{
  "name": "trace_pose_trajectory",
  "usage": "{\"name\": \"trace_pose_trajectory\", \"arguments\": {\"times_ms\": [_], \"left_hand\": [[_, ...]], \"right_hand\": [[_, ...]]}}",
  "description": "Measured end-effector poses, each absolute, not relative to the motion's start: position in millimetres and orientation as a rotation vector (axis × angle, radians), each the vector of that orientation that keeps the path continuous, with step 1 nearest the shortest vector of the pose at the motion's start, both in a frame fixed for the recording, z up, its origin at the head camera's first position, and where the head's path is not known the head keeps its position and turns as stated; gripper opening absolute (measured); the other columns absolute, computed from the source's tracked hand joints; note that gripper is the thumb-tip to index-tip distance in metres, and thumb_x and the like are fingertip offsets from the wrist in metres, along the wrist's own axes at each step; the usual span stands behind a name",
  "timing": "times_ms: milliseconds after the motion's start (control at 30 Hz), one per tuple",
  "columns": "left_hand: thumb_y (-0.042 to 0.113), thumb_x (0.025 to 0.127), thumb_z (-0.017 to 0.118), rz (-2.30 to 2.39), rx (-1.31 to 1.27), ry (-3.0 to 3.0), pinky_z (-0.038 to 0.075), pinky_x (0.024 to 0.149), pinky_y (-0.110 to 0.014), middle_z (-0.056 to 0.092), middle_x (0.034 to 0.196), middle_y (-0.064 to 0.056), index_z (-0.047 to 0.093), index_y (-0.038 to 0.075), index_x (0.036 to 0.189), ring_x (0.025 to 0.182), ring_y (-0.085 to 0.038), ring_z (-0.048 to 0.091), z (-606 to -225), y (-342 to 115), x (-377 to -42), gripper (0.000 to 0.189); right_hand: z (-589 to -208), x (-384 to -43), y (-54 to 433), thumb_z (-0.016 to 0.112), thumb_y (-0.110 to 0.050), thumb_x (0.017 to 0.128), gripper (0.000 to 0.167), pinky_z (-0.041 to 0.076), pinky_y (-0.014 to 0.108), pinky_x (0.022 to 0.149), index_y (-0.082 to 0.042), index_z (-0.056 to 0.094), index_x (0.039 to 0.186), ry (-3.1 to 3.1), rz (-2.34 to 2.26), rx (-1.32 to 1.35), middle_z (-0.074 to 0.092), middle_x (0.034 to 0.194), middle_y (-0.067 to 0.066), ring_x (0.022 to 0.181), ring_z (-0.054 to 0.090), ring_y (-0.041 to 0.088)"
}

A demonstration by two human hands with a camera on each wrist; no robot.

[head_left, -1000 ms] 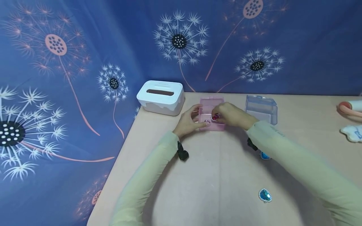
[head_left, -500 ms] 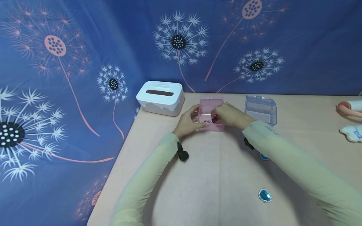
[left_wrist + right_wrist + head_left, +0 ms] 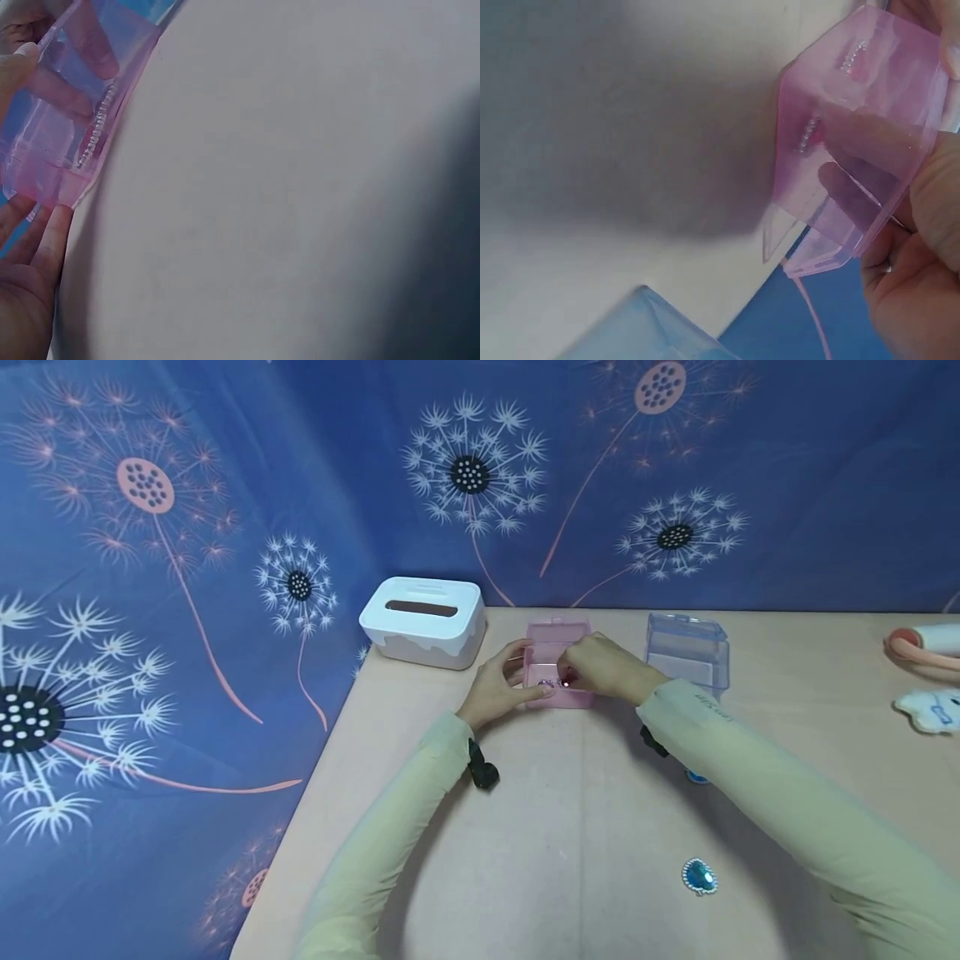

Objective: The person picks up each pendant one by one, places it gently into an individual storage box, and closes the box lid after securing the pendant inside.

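- L hand point(image 3: 501, 685): bent round L end of pink box point(image 3: 576, 699), thumb at front edge, fingers spread along the side; has hold of it.
- R hand point(image 3: 602, 667): reaching down inside same box, palm down. Thru the plastic in R wrist view, fingers fairly straight, tips parted, one tip touching a red gem point(image 3: 815, 135).
- 2nd gem point(image 3: 853, 56) also in box, nr the L end.
- Pink box: thin see-thru plastic, rect., smooth, lid tipped back. Sits on table point(image 3: 525, 860) btwn the hands.
- Red gems: silvery beaded edge, shiny; exact outline blurred thru the wall.
- Blue box point(image 3: 723, 652): clear plastic, similar make, lid up; to R of pink one, beyond R forearm.
- Blue gem point(image 3: 700, 877): faceted, glossy, pale bead rim, on table nr front. Another point(image 3: 696, 777) partly under R sleeve point(image 3: 757, 756).
- Tissue box point(image 3: 423, 625): white, rounded corners, dark slot on top, drip-shaped lower edge; back L.
- Far R: white roll point(image 3: 937, 640) w/ peach strap, plus a white pad point(image 3: 930, 710), wavy-edged w/ blue marks.
- Backdrop point(image 3: 360, 468): blue cloth, white & pink dandelion print.
- Writing: small dark lettering nr R cuff, too blurred to read.
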State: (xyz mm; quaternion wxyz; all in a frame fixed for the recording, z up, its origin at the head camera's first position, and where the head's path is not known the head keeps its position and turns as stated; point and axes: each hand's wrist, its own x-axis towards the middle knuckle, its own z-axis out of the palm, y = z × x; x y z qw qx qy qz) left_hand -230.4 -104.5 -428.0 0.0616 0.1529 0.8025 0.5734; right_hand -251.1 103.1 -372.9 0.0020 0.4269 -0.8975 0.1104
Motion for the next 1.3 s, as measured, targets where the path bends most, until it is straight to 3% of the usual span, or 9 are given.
{"name": "trace_pose_trajectory", "arguments": {"times_ms": [100,200,300,567,767,900,1067,1167,1300], "left_hand": [[0.016,0.074,0.085,1.753,0.474,2.426,0.046,0.104,-0.026,0.049,0.142,-0.013,0.040,0.014,0.146,0.132,-0.024,0.050,-434,-104,-233,0.085],[0.017,0.075,0.084,1.774,0.479,2.405,0.043,0.107,-0.027,0.048,0.143,-0.014,0.037,0.015,0.148,0.134,-0.024,0.047,-435,-104,-232,0.087],[0.015,0.077,0.082,1.812,0.454,2.361,0.040,0.110,-0.029,0.044,0.147,-0.015,0.030,0.017,0.152,0.137,-0.025,0.043,-435,-106,-229,0.091],[0.017,0.078,0.082,1.743,0.443,2.473,0.030,0.117,-0.040,0.024,0.160,-0.005,0.025,0.028,0.153,0.147,-0.024,0.027,-423,-106,-223,0.095],[0.027,0.074,0.085,1.556,0.559,2.734,0.012,0.120,-0.053,0.011,0.163,0.007,0.028,0.035,0.152,0.152,-0.017,0.006,-383,-90,-225,0.097],[0.027,0.072,0.086,1.614,0.708,2.676,0.010,0.120,-0.054,0.013,0.161,0.016,0.031,0.034,0.151,0.150,-0.006,0.001,-361,-65,-219,0.097],[0.017,0.075,0.084,1.664,0.912,2.431,0.018,0.122,-0.039,0.012,0.161,0.018,0.033,0.026,0.151,0.147,0.002,0.005,-345,-22,-210,0.091],[0.012,0.077,0.081,1.637,0.955,2.338,0.025,0.119,-0.027,0.011,0.161,0.017,0.031,0.028,0.151,0.147,0.002,0.012,-344,6,-208,0.091],[0.019,0.078,0.081,1.527,0.892,2.417,0.029,0.117,-0.032,0.012,0.162,0.014,0.030,0.031,0.151,0.148,-0.007,0.017,-352,39,-209,0.090]], "right_hand": [[-371,-249,108,0.073,0.003,0.078,0.008,0.055,0.044,0.079,-0.004,0.074,0.083,-2.833,0.507,1.289,0.074,0.084,0.009,0.078,0.069,0.024],[-365,-242,117,0.068,0.004,0.081,0.016,0.054,0.049,0.087,0.000,0.073,0.096,-2.786,0.707,1.200,0.073,0.099,0.016,0.095,0.068,0.034],[-357,-230,127,0.065,0.002,0.084,0.019,0.054,0.049,0.084,0.001,0.072,0.102,-2.700,0.860,1.133,0.072,0.105,0.018,0.099,0.067,0.036],[-344,-183,159,0.068,-0.007,0.089,0.020,0.056,0.038,0.080,-0.008,0.072,0.109,-2.678,1.041,1.008,0.072,0.111,0.008,0.102,0.066,0.023],[-348,-144,191,0.079,-0.007,0.079,0.028,0.051,0.016,0.077,-0.017,0.073,0.104,-2.590,0.983,0.995,0.072,0.110,-0.001,0.097,0.063,0.004],[-356,-123,212,0.084,-0.006,0.072,0.035,0.047,0.008,0.077,-0.020,0.073,0.103,-2.566,0.918,0.942,0.072,0.109,-0.003,0.091,0.063,-0.002],[-364,-104,232,0.087,-0.006,0.066,0.045,0.046,0.007,0.077,-0.017,0.072,0.107,-2.604,0.841,0.877,0.071,0.111,-0.001,0.086,0.065,0.003],[-369,-97,242,0.088,-0.008,0.064,0.048,0.047,0.007,0.077,-0.016,0.071,0.109,-2.628,0.808,0.850,0.070,0.113,0.001,0.085,0.068,0.009],[-376,-93,251,0.088,-0.009,0.064,0.049,0.046,0.004,0.079,-0.015,0.071,0.110,-2.648,0.768,0.829,0.069,0.115,0.003,0.088,0.069,0.016]]}}
